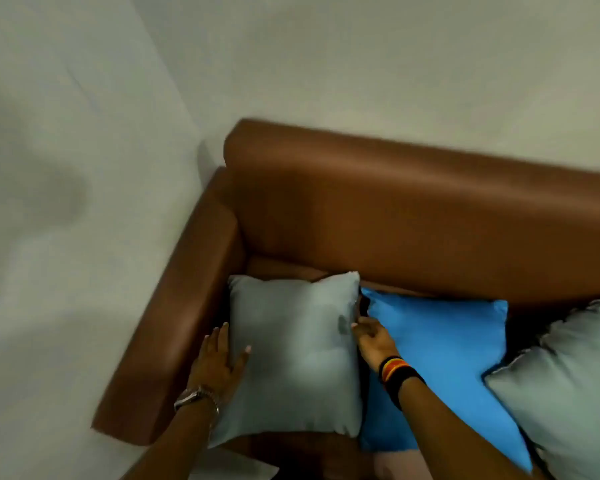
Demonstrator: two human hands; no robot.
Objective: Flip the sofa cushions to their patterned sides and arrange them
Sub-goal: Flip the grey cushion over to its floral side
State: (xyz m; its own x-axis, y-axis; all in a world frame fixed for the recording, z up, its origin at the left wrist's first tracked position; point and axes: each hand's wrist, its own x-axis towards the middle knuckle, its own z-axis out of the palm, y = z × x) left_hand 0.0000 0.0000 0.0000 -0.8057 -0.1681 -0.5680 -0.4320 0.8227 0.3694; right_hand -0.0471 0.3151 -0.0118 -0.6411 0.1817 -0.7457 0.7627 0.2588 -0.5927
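A plain grey cushion [295,355] lies on the seat of a brown leather sofa [413,209], near its left armrest. My left hand [219,362] grips the cushion's left edge, thumb on top. On the cushion's right edge my right hand [373,339] holds on with its fingers tucked under. A plain blue cushion [444,355] lies to the right, partly under my right forearm. Another grey cushion [565,386] overlaps the blue one at the far right. No patterned side shows on any cushion.
The sofa's left armrest [177,327] runs close beside my left hand. Pale walls [84,168] meet in a corner behind the sofa. A light object [236,469] lies on the floor at the bottom edge. The picture is blurred.
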